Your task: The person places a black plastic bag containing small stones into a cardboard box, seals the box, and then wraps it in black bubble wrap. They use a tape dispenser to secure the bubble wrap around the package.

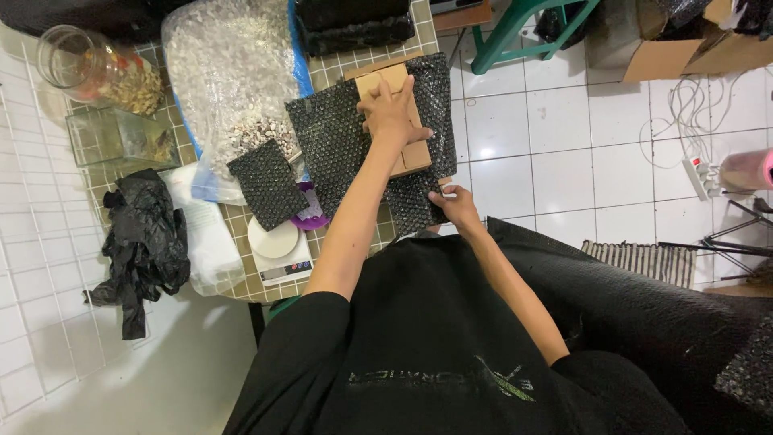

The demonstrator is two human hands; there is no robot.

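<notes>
Pressing flat on cardboard box, left hand is spread, grasping nothing — box lies on black bubble wrap (tiled table). Right hand pinches the wrap's near edge, just below the box.

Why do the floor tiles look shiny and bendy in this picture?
In the head view, a lamp glares off the white floor tiles; the wide lens curves the tile lines near the edges; the left hand on the cardboard box looks sharp, not blurred.
</notes>
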